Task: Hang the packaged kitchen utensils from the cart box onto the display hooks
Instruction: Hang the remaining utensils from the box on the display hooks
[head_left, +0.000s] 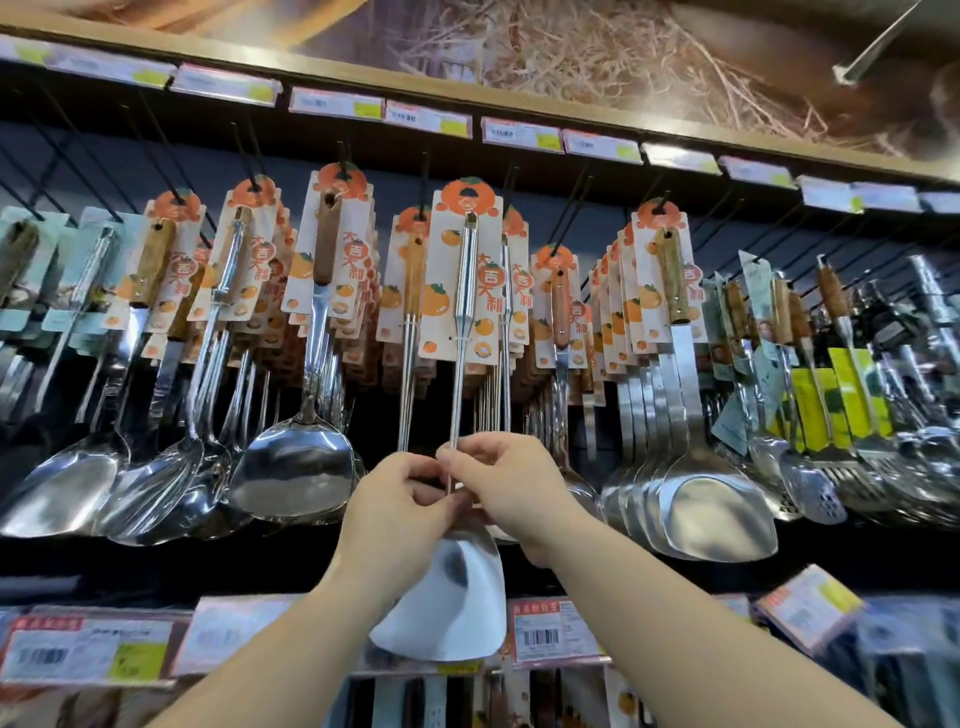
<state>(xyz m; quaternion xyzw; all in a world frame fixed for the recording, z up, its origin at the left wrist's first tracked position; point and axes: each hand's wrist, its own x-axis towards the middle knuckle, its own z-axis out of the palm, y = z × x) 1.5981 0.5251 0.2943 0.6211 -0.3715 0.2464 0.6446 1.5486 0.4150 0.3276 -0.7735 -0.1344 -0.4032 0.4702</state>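
Hands (452, 493) pinch spatula (460, 364) shaft — packed utensils (675, 415) crowd both sides.

Both hands, the left hand (402, 506) and right hand (511, 486), cover the spatula (464, 312) shaft where they pinch it. The hook behind its card top is hidden. Price tags (558, 631) below the hands are blurred and unreadable. Utensils (924, 364) far right of the hands smear into glare.

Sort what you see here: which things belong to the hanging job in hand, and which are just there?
In the job: steel spatula on its orange card, left hand, right hand, display hook.
Just there: hung ladles, price tags, barcode label.
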